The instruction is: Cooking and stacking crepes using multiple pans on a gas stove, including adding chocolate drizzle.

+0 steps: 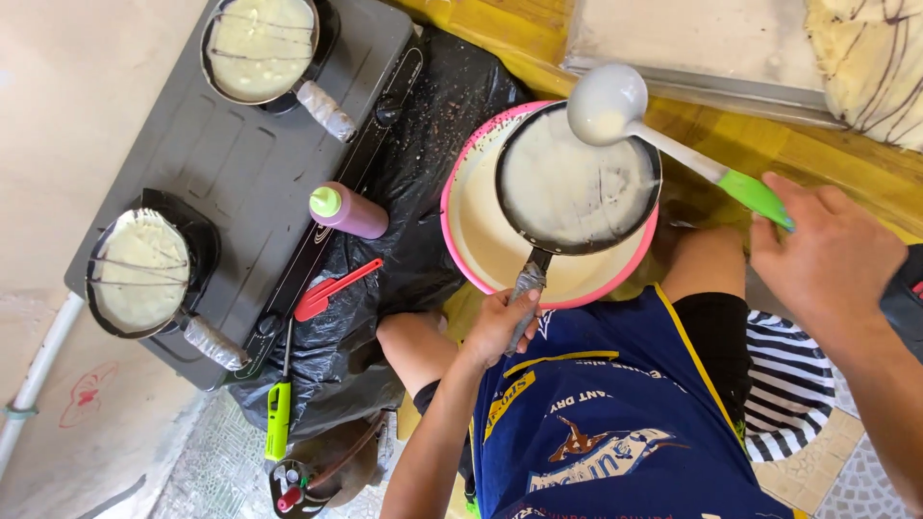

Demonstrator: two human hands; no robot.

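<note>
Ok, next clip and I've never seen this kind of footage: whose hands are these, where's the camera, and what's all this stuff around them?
There is no machine here. One camera sits on a person's head and looks straight down, so the arms entering from the bottom and right are the wearer's own.

The left hand grips the wrapped handle of a dark frying pan coated with pale batter, held over a pink basin of the same batter. The right hand holds a white ladle by its green handle above the pan.

To the left, a grey two-burner stove carries two more pans, each with a pale round cooking. Beside it, on black plastic sheeting, lie a pink squeeze bottle and a red spatula; a green stick lighter lies lower down.
</note>
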